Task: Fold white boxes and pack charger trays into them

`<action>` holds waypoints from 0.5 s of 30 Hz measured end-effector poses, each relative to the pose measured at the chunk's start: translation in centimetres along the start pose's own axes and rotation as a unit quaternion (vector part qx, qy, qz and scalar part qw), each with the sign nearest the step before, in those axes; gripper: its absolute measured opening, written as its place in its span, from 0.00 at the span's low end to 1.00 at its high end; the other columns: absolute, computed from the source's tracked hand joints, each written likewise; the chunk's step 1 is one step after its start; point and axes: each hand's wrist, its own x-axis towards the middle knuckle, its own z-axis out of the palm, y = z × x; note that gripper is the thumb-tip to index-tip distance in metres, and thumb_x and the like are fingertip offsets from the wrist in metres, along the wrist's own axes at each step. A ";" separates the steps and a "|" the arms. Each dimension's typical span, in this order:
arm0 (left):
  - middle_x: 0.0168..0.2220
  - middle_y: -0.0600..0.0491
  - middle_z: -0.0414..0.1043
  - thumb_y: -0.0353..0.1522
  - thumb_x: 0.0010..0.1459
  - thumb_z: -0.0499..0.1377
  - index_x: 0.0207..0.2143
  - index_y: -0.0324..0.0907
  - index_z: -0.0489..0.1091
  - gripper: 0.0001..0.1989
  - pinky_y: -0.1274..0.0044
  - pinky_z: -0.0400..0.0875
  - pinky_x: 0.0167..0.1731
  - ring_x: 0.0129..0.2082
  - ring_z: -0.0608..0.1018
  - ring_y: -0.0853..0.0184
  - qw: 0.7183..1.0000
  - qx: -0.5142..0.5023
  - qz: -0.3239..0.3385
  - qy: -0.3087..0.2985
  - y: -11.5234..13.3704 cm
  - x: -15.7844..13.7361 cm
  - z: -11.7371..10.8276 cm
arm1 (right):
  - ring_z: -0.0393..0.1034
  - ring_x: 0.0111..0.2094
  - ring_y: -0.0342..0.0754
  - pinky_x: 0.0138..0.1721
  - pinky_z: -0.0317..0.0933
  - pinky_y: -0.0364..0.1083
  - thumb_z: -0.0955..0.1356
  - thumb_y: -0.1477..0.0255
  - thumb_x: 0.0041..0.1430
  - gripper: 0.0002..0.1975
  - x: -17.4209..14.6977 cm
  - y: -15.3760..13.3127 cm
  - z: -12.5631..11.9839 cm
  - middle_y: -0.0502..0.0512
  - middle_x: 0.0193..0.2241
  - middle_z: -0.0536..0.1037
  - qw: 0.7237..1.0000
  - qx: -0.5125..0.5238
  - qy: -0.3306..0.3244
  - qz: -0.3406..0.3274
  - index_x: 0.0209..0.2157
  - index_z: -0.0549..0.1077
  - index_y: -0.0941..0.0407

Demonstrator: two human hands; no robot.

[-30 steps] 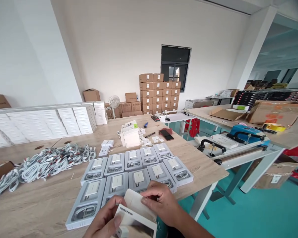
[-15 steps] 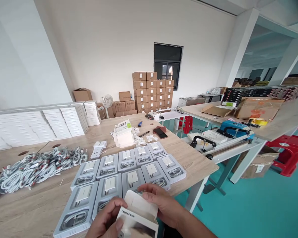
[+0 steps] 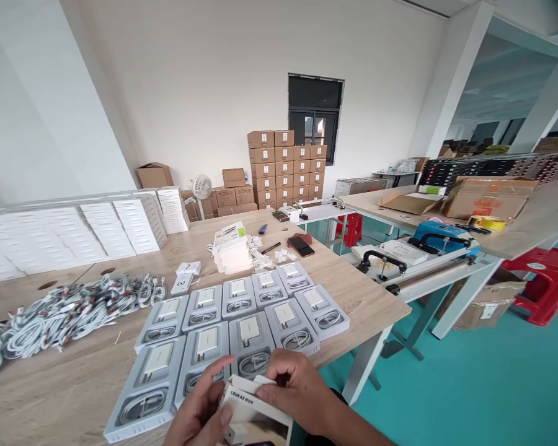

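Both my hands hold a small white product box at the bottom edge of the view, over the near edge of the wooden table. My left hand grips its left side, thumb on the printed face. My right hand pinches the box's top flap, which is folded down. Just beyond the box lie several grey trays in two rows, each with a white charger and a coiled cable.
A heap of white cables lies at the left. Rows of white boxes stand at the back left. A stack of flat white cartons and a phone sit mid-table. A sealing machine and red stool stand right.
The box's top flap stood open and is now folded down under my right fingers. The view has shifted slightly, so the table contents sit lower left than a second ago.
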 end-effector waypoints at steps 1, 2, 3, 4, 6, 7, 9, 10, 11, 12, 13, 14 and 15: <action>0.36 0.57 0.75 0.50 0.50 0.67 0.60 0.53 0.50 0.42 0.89 0.73 0.29 0.31 0.75 0.74 1.000 0.000 -0.001 0.006 -0.2 0.0 0.0 | 0.61 0.30 0.43 0.31 0.52 0.44 0.73 0.66 0.54 0.14 -0.1 0.1 0.0 0.50 0.26 0.65 1.000 0.005 -0.003 0.000 0.22 0.68 0.58; 0.38 0.56 0.76 0.50 0.49 0.68 0.59 0.52 0.55 0.40 0.89 0.74 0.30 0.33 0.76 0.73 1.000 -0.004 -0.003 0.016 -0.3 0.1 -0.1 | 0.61 0.30 0.43 0.31 0.51 0.44 0.73 0.65 0.54 0.15 -0.1 0.1 0.0 0.50 0.26 0.65 1.000 0.011 -0.005 0.002 0.22 0.68 0.58; 0.43 0.56 0.76 0.50 0.47 0.70 0.57 0.51 0.60 0.39 0.90 0.76 0.33 0.37 0.77 0.72 0.999 -0.010 -0.004 0.030 -0.5 0.1 -0.1 | 0.60 0.30 0.43 0.31 0.51 0.44 0.73 0.65 0.53 0.15 -0.2 0.1 -0.1 0.50 0.26 0.65 1.000 0.015 -0.005 0.004 0.22 0.68 0.58; 0.48 0.56 0.75 0.49 0.45 0.71 0.55 0.51 0.64 0.36 0.91 0.78 0.35 0.41 0.78 0.72 0.999 -0.015 -0.004 0.045 -0.5 0.2 0.0 | 0.60 0.29 0.43 0.31 0.51 0.44 0.73 0.65 0.53 0.15 -0.2 0.2 -0.1 0.49 0.26 0.65 1.000 0.016 -0.004 0.007 0.22 0.68 0.58; 0.54 0.59 0.73 0.48 0.44 0.73 0.51 0.53 0.70 0.33 0.93 0.79 0.39 0.48 0.78 0.70 0.998 -0.024 -0.002 0.061 -0.6 0.2 0.0 | 0.60 0.29 0.43 0.30 0.51 0.44 0.73 0.67 0.52 0.14 -0.2 0.2 0.0 0.49 0.25 0.64 1.000 0.012 0.005 0.014 0.22 0.67 0.58; 0.55 0.61 0.73 0.48 0.44 0.73 0.50 0.53 0.71 0.32 0.94 0.79 0.41 0.51 0.77 0.70 0.998 -0.029 0.000 0.062 -0.6 0.2 0.0 | 0.60 0.29 0.43 0.30 0.51 0.44 0.73 0.68 0.52 0.13 -0.2 0.3 0.0 0.49 0.25 0.64 1.000 0.007 0.010 0.018 0.22 0.67 0.58; 0.54 0.61 0.74 0.47 0.44 0.74 0.50 0.54 0.72 0.30 0.95 0.79 0.43 0.52 0.76 0.70 0.997 -0.032 0.003 0.067 -0.6 0.2 0.0 | 0.60 0.29 0.43 0.30 0.51 0.43 0.73 0.69 0.53 0.13 -0.2 0.4 0.1 0.49 0.25 0.64 1.000 -0.002 0.021 0.020 0.22 0.67 0.58; 0.53 0.61 0.74 0.46 0.44 0.74 0.49 0.53 0.72 0.30 0.95 0.79 0.43 0.52 0.77 0.71 0.997 -0.029 0.004 0.071 -0.6 0.2 0.0 | 0.60 0.29 0.43 0.30 0.51 0.43 0.72 0.69 0.53 0.13 -0.2 0.5 0.2 0.49 0.25 0.64 1.000 -0.005 0.024 0.018 0.22 0.67 0.58; 0.51 0.60 0.75 0.46 0.44 0.74 0.49 0.53 0.72 0.29 0.95 0.78 0.42 0.50 0.77 0.71 0.997 -0.021 0.004 0.074 -0.6 0.2 -0.1 | 0.60 0.29 0.43 0.31 0.51 0.43 0.73 0.69 0.53 0.13 -0.2 0.5 0.2 0.49 0.25 0.64 1.000 -0.008 0.023 0.014 0.21 0.67 0.58; 0.48 0.58 0.76 0.46 0.45 0.73 0.49 0.52 0.72 0.29 0.95 0.78 0.39 0.47 0.78 0.72 0.997 -0.012 0.003 0.073 -0.6 0.2 -0.1 | 0.61 0.30 0.43 0.31 0.51 0.43 0.73 0.69 0.53 0.13 -0.2 0.6 0.2 0.49 0.25 0.64 1.000 -0.009 0.019 0.009 0.21 0.67 0.58; 0.44 0.58 0.77 0.46 0.46 0.73 0.49 0.52 0.71 0.29 0.94 0.78 0.37 0.44 0.78 0.72 0.998 -0.006 0.001 0.067 -0.7 0.2 -0.1 | 0.62 0.30 0.43 0.31 0.52 0.43 0.73 0.69 0.53 0.13 -0.3 0.6 0.3 0.49 0.25 0.65 1.000 -0.009 0.013 0.005 0.21 0.68 0.58; 0.42 0.57 0.77 0.46 0.46 0.72 0.49 0.51 0.70 0.28 0.93 0.77 0.36 0.41 0.78 0.72 0.998 -0.002 -0.001 0.059 -0.7 0.2 -0.2 | 0.62 0.30 0.43 0.31 0.52 0.43 0.73 0.69 0.53 0.13 -0.3 0.5 0.3 0.49 0.26 0.65 1.000 -0.008 0.007 0.001 0.21 0.69 0.58; 0.39 0.57 0.76 0.47 0.47 0.71 0.48 0.51 0.69 0.28 0.92 0.76 0.34 0.39 0.78 0.72 0.999 -0.001 -0.003 0.049 -0.7 0.2 -0.2 | 0.63 0.30 0.43 0.31 0.53 0.43 0.73 0.69 0.53 0.13 -0.3 0.4 0.3 0.49 0.26 0.66 1.000 -0.007 0.001 -0.002 0.22 0.69 0.58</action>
